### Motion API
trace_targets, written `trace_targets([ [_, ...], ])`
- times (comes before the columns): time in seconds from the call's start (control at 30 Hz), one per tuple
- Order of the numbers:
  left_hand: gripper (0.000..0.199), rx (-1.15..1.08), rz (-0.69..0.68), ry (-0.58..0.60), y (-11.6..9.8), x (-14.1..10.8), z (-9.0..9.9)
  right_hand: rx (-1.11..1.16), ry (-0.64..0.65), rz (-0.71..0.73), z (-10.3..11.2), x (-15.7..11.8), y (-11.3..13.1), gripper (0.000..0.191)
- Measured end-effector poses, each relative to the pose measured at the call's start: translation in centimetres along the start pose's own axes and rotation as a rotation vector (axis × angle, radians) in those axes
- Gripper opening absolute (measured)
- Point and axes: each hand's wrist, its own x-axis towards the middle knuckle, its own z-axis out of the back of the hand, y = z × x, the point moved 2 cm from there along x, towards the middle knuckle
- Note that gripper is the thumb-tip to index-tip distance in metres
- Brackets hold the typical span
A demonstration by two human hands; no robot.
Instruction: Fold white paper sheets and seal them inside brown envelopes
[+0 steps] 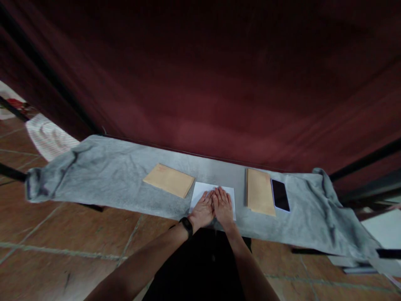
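A white sheet of paper lies flat on the grey cloth in front of me. My left hand rests flat on it, fingers stretched away from me. Close beside it, touching along the inner edge, my right hand also lies flat on the paper with its fingers extended. Left of the paper is a tan envelope, set at an angle. To the right sits a stack of tan envelopes. What lies under my palms is hidden.
A phone with a dark screen lies right of the envelope stack. The grey cloth covers a narrow bench. Behind it rises a dark red panel. Brown floor tiles show below, and a striped cloth hangs at the left.
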Motion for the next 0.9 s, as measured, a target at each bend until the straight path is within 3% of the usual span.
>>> trace_targets([
  [0.27, 0.058, -0.029, 0.028, 0.03, 0.1, -0.1, 0.1, -0.145, -0.034, 0.032, 0.5, -1.0, -2.8, 0.048],
  [0.43, 0.062, -0.074, 0.066, -0.016, 1.1, -1.2, 0.7, -0.167, -0.114, -0.066, 0.3, -1.6, -4.5, 0.054],
  [0.57, 0.067, -0.061, 0.185, -0.048, 2.1, -2.4, 0.9, -0.155, -0.138, -0.094, 0.2, -2.0, -5.1, 0.056],
  [0.9, 0.06, -0.081, 0.197, -0.064, 3.2, -5.1, 2.2, -0.158, -0.214, -0.103, 0.8, -3.9, -5.4, 0.055],
])
